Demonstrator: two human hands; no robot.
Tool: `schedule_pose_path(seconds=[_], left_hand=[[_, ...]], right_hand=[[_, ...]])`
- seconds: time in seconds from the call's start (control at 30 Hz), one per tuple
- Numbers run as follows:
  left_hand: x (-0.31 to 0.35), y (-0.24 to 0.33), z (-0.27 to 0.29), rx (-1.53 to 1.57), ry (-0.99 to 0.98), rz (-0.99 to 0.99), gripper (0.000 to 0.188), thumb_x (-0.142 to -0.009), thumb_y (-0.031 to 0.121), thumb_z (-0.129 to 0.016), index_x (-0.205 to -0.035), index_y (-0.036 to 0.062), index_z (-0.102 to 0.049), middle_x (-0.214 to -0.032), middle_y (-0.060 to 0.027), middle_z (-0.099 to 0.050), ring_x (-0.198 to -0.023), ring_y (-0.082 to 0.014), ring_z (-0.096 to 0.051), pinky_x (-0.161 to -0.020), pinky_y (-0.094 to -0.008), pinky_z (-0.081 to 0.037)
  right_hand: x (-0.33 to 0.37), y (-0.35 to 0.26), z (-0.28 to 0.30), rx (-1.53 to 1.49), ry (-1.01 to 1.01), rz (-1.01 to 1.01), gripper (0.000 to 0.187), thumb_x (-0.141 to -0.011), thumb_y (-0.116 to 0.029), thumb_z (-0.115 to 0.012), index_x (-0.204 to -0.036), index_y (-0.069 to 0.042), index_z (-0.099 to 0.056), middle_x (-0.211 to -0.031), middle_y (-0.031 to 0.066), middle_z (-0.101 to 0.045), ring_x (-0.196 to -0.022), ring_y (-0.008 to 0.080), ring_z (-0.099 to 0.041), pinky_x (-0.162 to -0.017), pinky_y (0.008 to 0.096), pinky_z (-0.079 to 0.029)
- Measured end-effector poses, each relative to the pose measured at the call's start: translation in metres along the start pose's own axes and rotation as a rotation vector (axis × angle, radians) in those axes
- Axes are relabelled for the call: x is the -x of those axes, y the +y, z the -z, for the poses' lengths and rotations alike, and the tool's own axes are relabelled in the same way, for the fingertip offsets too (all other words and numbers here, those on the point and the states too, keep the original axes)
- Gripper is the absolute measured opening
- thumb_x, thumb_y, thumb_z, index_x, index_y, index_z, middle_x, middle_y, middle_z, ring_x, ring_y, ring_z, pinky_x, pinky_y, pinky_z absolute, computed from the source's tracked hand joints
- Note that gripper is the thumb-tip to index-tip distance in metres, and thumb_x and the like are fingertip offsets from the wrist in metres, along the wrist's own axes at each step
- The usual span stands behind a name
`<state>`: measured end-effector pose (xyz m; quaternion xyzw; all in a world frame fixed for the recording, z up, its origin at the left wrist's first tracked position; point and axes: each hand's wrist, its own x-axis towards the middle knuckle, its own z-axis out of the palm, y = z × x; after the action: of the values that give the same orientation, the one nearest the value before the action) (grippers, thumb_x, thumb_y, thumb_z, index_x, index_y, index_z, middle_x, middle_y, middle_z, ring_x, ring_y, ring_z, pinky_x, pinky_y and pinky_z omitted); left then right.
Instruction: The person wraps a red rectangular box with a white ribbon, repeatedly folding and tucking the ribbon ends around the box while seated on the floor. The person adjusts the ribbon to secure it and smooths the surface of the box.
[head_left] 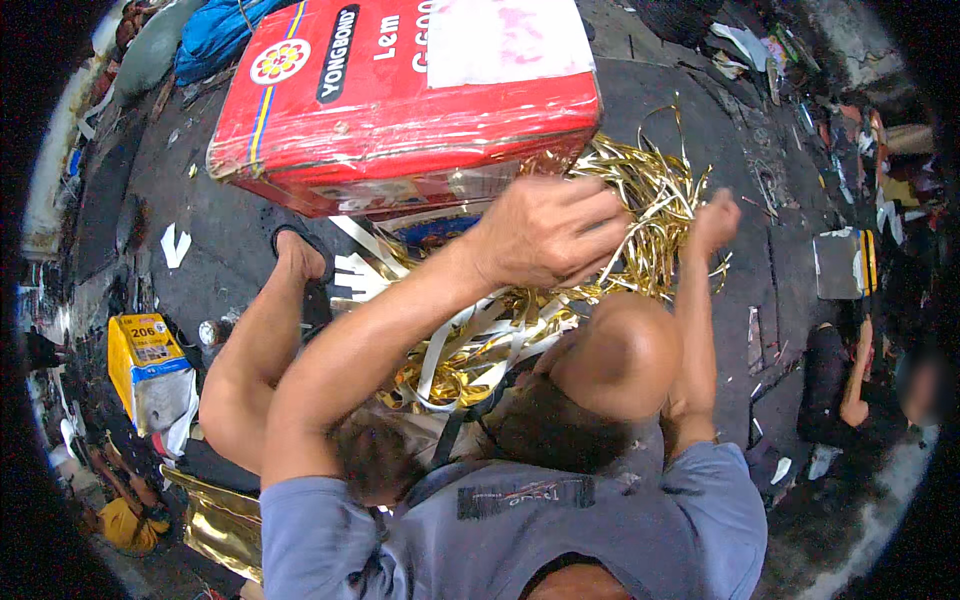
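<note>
The left hand is curled in a closed grip over a bunch of gold foil strips, knuckles up, with several strands trailing down from under the fingers toward the lap. The right hand is raised just beside it at the far side of the heap, fist narrow and apparently pinching a few strands, though the fingers are turned away and it is hard to be sure what they hold. The strips lie as a loose tangled pile on the floor in front of the seated person, pressed against the lower edge of a large red carton and spilling over the bent knee; white and gold ribbon ends hang below. To work such a tangle well, it seems best to keep the two hands near each other, draw strands out along their length instead of yanking across the pile, and let the left fist hold the bunch steady while the right separates only a few, since thin foil creases and tears easily. A bare foot rests on a sandal to the left, and a yellow and white bag stands further out.
</note>
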<state>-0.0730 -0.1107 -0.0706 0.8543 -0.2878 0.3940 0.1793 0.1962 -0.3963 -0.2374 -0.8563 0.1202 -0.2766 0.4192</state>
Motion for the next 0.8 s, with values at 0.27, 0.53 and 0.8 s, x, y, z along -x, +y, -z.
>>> schedule_pose_path(seconds=[0.27, 0.53, 0.8], left_hand=[[0.259, 0.042, -0.129, 0.149, -0.68, 1.311, 0.044, -0.084, 0.035, -0.075, -0.12, 0.0097, -0.074, -0.111, -0.0202, -0.075, -0.107, -0.0417, -0.071, -0.095, -0.0534, -0.056], [0.256, 0.041, -0.116, 0.314, -0.383, 1.429, 0.035, -0.068, 0.031, -0.093, -0.086, 0.0056, -0.077, -0.082, -0.016, -0.074, -0.079, -0.0315, -0.073, -0.077, -0.0435, -0.057], [0.062, 0.016, 0.011, 0.852, -0.798, 0.862, 0.025, -0.09, 0.021, -0.074, -0.105, 0.0009, -0.077, -0.087, -0.0071, -0.075, -0.08, -0.0152, -0.066, -0.074, -0.0382, -0.054]], right_hand=[[-0.013, 0.011, 0.134, -0.314, -0.145, 0.006, 0.022, -0.101, -0.026, -0.072, -0.102, -0.006, -0.063, -0.073, -0.0007, -0.058, -0.06, 0.0084, -0.053, -0.051, 0.0254, -0.046], [0.033, -0.057, 0.173, -0.375, -0.558, -0.127, 0.014, -0.1, -0.021, -0.072, -0.102, -0.008, -0.068, -0.075, -0.0041, -0.057, -0.064, 0.0059, -0.053, -0.053, 0.0239, -0.043], [0.075, -0.24, 0.192, -0.437, -1.405, 0.483, 0.029, -0.101, -0.015, -0.069, -0.126, -0.001, -0.069, -0.115, 0.0072, -0.073, -0.11, 0.0158, -0.068, -0.1, 0.032, -0.053]])
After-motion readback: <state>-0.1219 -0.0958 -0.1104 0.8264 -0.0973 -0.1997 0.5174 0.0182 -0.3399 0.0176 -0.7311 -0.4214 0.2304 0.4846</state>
